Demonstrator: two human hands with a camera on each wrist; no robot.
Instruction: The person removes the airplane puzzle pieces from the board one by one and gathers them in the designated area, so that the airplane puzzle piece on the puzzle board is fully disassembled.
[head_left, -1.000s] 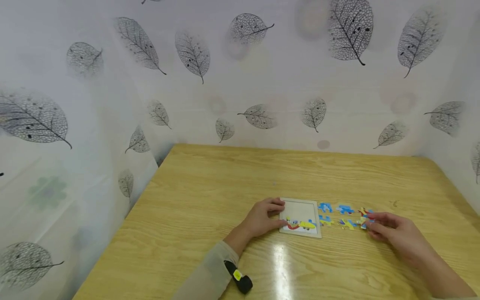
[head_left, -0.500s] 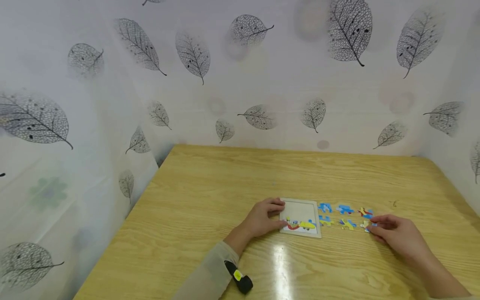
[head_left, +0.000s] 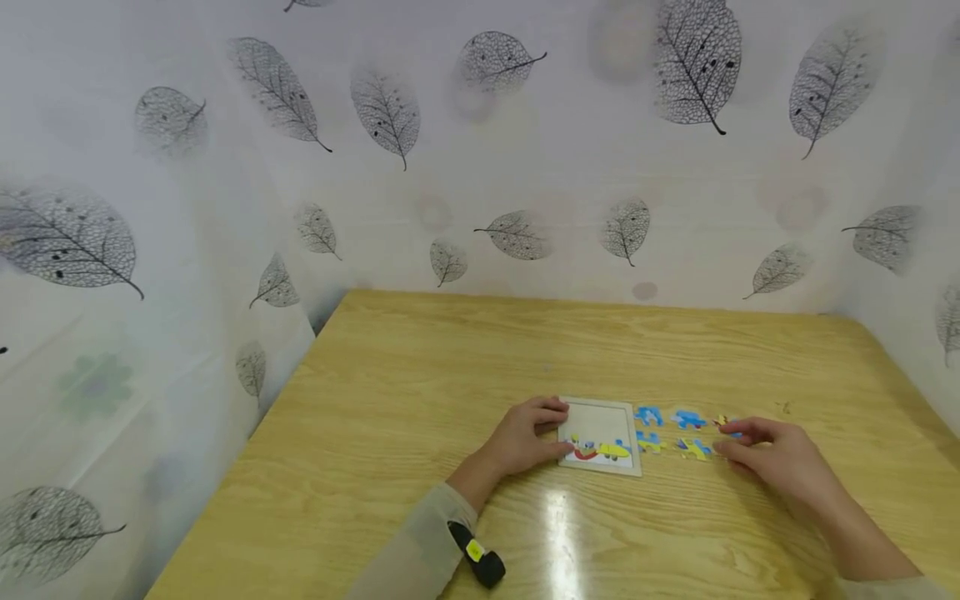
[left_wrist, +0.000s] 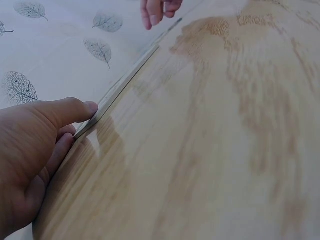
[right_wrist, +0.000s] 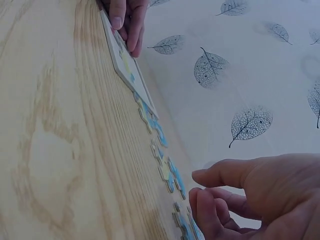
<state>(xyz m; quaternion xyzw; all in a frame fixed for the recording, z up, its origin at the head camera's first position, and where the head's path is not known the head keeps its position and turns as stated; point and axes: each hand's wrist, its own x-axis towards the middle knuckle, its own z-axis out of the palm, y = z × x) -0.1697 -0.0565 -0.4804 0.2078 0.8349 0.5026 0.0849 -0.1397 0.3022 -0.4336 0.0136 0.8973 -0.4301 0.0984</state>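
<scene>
A square jigsaw puzzle tray (head_left: 600, 477) lies on the table with a yellow, red and blue strip of picture along its near side. My left hand (head_left: 528, 437) holds the tray's left edge, thumb at the near corner and fingers farther back. In the left wrist view that thumb (left_wrist: 80, 111) rests on the tray rim. Right of the tray, blue and yellow puzzle pieces (head_left: 688, 419) lie in two rows. My right hand (head_left: 780, 458) is over the rightmost pieces (right_wrist: 182, 222) and partly hides them from the head view. Nothing shows between its thumb and fingertips.
A wood-grain table (head_left: 450, 358) carries everything. Pale cloth (head_left: 562, 150) with a leaf print stands behind it and at the sides. A black strap (head_left: 480, 554) with a yellow mark sits on my left wrist.
My right hand first touches the rightmost pieces, draws back slightly right, then comes left and over them again. The left hand and the tray stay in place.
</scene>
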